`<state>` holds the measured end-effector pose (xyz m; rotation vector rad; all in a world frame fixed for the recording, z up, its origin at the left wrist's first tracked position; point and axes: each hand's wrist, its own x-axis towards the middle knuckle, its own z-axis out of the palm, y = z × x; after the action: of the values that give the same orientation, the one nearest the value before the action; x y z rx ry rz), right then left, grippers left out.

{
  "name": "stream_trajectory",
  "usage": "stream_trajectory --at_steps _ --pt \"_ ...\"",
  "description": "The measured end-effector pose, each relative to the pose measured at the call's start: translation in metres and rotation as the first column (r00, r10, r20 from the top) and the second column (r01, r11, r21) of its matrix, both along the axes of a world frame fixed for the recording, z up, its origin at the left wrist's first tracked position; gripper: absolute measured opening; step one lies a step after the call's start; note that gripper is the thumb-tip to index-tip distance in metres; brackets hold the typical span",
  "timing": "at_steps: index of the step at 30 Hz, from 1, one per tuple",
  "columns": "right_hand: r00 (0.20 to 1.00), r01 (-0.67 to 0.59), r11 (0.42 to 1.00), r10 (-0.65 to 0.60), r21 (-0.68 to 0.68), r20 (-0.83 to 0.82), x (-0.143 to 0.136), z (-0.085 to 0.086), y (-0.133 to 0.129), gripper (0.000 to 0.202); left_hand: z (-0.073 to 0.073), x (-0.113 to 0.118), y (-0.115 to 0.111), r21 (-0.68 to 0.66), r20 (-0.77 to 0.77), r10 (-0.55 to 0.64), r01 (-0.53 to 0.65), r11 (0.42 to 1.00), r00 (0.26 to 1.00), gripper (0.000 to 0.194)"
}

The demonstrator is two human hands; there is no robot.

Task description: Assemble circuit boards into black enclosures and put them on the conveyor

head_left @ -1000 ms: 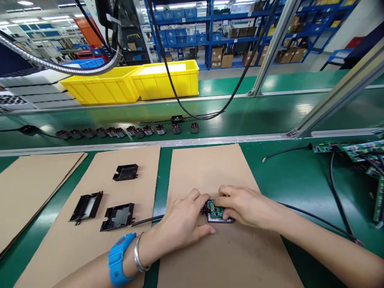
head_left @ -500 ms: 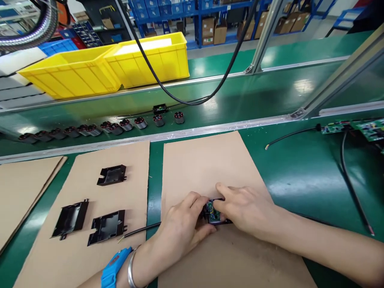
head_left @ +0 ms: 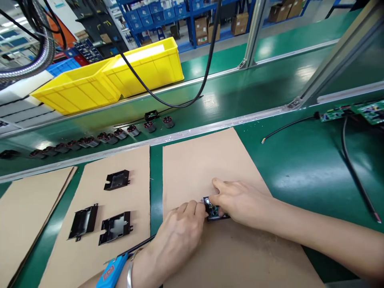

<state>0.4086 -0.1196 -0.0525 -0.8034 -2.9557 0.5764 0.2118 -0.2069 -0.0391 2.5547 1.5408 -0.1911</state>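
We are bunching our left hand (head_left: 181, 230) at the left edge of a black case (head_left: 216, 219), our right hand (head_left: 240, 200) covering its right end; grips unclear; cardboard (head_left: 198, 168) lying open, far side

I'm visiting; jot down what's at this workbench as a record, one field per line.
Left hand: fingers at the left end of a black casing
Right hand: fingers at the green circuit board inside it
Underneath: cardboard sheet
To the left: three more black casings on another sheet
Behind: row of metal cylinders, two yellow bins
Far right: circuit boards with black cables
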Motion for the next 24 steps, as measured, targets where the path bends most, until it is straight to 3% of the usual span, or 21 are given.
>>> stream_trajectory --at_steps 7,12,17,20,24 --pt "0.996 0.002 0.999 0.002 0.049 -0.092 0.002 -0.007 -0.001 0.018 -0.019 0.004 -0.006 0.048 -0.032 0.101 -0.100 0.994 0.994 0.023" --pt "0.992 0.020 0.996 -0.008 0.091 -0.126 0.003 -0.013 -0.002 0.011 -0.015 0.012 -0.012 0.146 -0.305 -0.020 0.067 0.987 0.952 0.037" --pt "0.980 -0.032 0.996 0.048 0.085 -0.194 -0.001 -0.016 0.005 0.008 -0.007 0.030 -0.010 0.165 -0.538 -0.035 0.147 0.975 0.842 0.020" --pt "0.981 -0.064 0.997 0.069 0.033 -0.182 -0.003 -0.015 0.010 0.009 -0.009 0.027 -0.006 0.172 -0.449 -0.013 0.101 0.980 0.894 0.017" --pt "0.991 -0.041 0.999 0.039 -0.015 -0.125 -0.005 -0.003 0.011 0.015 -0.012 0.011 -0.002 0.201 -0.155 0.092 -0.060 0.978 0.984 0.015"
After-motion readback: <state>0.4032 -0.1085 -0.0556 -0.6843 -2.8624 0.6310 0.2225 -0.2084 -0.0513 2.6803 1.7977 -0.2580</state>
